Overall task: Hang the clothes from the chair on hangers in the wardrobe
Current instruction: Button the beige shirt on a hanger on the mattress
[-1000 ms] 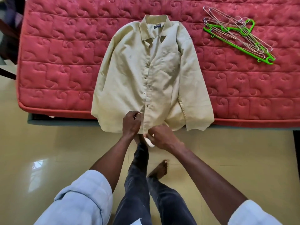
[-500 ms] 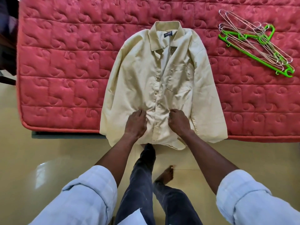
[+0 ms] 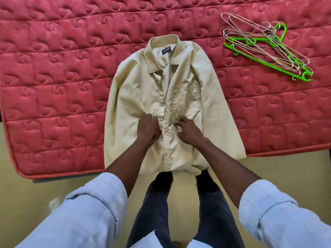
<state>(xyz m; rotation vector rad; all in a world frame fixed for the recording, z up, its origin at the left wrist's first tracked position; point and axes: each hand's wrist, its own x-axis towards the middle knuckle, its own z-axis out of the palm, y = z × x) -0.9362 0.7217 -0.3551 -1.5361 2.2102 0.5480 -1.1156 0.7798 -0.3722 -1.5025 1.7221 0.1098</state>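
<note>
Buttoning the beige shirt (image 3: 161, 97) before it goes on a hanger.

You have one shirt lying flat, collar at twelve o'clock, on the red quilted mattress (image 3: 53, 86), its hem hanging over the six o'clock edge. Your left hand (image 3: 148, 130) and right hand (image 3: 189, 131) both pinch the button placket at mid-front, fingers curled on the cloth. Upper buttons look undone, so I judge you work upward next. The hangers (image 3: 265, 45) lie well apart at two o'clock: one green plastic, several wire ones too tangled to count.

Mattress (image 3: 53, 86) cut off at top, right; collar label (image 3: 166, 51) unreadable.
</note>
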